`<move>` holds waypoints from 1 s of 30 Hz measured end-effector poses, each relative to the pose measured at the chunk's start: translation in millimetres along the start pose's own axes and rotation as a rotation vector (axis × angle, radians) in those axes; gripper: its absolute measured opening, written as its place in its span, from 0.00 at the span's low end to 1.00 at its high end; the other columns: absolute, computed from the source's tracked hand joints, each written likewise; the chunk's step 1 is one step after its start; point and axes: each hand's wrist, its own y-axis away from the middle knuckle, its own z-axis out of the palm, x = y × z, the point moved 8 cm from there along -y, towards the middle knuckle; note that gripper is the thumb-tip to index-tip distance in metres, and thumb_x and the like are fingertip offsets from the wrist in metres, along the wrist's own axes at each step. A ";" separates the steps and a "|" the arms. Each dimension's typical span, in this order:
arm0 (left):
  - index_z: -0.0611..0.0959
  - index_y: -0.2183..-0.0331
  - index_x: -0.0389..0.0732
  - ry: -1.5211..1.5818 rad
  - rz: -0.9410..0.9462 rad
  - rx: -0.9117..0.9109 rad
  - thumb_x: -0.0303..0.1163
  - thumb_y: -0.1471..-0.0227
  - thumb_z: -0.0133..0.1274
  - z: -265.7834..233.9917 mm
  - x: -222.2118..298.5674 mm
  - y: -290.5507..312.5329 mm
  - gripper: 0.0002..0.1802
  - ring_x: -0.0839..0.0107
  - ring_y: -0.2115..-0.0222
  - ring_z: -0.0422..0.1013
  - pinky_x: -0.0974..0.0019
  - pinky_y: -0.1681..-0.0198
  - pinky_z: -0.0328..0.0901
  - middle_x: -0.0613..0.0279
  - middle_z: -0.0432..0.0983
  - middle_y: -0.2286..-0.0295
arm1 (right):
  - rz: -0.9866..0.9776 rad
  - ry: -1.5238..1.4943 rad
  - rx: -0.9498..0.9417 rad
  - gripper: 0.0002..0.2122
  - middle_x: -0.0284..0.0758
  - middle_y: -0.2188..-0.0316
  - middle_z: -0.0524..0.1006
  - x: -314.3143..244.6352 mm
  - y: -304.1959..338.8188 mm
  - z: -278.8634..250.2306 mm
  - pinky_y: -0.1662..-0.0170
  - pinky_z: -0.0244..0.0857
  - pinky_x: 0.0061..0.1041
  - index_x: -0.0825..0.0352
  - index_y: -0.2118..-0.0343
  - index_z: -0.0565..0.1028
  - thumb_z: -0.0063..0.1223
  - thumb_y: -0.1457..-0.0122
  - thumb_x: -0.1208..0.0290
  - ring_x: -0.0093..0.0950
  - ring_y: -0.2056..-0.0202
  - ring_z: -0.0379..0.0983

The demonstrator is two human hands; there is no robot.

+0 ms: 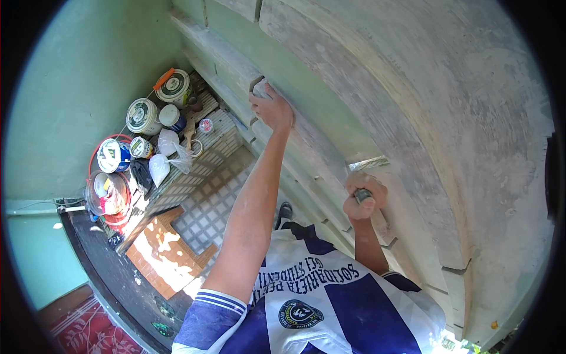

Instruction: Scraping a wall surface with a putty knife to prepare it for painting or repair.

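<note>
Hands [274, 110] [375, 190] curl round pale block [260, 89] (left), dark handle [362, 194] (right).

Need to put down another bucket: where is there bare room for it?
Checkered floor between the tiled bench and the dark shoe looks bare, as does much of the sunlit orange tiling beside it. The bench is crowded with buckets and plastic bags.

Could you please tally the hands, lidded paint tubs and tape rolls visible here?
Hands: 2
Lidded paint tubs: 5
Tape rolls: 1
Total: 8
</note>
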 end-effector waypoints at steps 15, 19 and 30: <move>0.56 0.43 0.35 -0.011 -0.070 -0.038 0.57 0.41 0.37 -2.2 7.2 2.0 0.38 0.41 0.50 0.61 0.47 0.50 0.59 0.36 0.60 0.49 | -0.078 -0.092 0.035 0.31 0.32 0.92 0.61 -21.8 -8.4 -10.7 0.86 0.50 0.21 0.69 0.86 0.61 0.33 0.37 0.43 0.24 0.90 0.59; 0.55 0.42 0.35 -0.015 -0.060 -0.034 0.57 0.41 0.37 -1.4 6.3 1.8 0.38 0.41 0.50 0.61 0.47 0.50 0.59 0.37 0.59 0.49 | 0.020 0.011 -0.038 0.32 0.32 0.91 0.61 -7.5 -4.3 -7.3 0.86 0.51 0.21 0.69 0.86 0.62 0.33 0.38 0.42 0.24 0.90 0.59; 0.55 0.42 0.36 -0.038 -0.047 -0.043 0.57 0.41 0.36 -1.4 5.3 5.4 0.38 0.41 0.50 0.61 0.47 0.50 0.59 0.36 0.59 0.49 | -0.100 -0.079 0.051 0.31 0.32 0.90 0.61 -32.1 -3.5 -22.9 0.86 0.50 0.23 0.71 0.83 0.64 0.35 0.38 0.42 0.24 0.89 0.59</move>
